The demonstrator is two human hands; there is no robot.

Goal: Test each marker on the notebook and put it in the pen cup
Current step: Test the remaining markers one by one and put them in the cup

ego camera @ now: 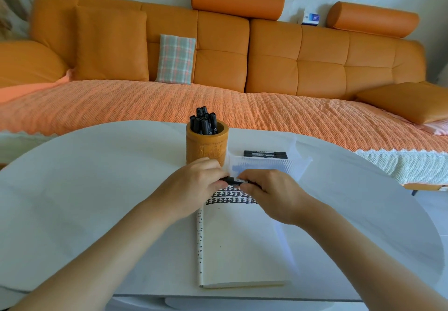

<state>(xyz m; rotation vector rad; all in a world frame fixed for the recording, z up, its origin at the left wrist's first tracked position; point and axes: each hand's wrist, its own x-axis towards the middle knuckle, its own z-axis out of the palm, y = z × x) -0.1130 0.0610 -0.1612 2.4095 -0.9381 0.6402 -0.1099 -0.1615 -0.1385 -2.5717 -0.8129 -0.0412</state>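
Observation:
An open notebook (pixel 238 245) lies on the white table (pixel 97 189), with black scribble rows and blue strokes at its far end. My left hand (pixel 194 184) and my right hand (pixel 269 192) both grip one black marker (pixel 232 181) held level just above the page. The brown pen cup (pixel 207 147) stands right behind my left hand, with several black markers (pixel 204 122) upright in it. Two more black markers (pixel 265 154) lie flat beyond the notebook, to the right of the cup.
An orange sofa (pixel 266 63) with a textured orange throw runs along the far side of the table. A checked cushion (pixel 175 58) leans on its back. The table's near edge is at the bottom of the view.

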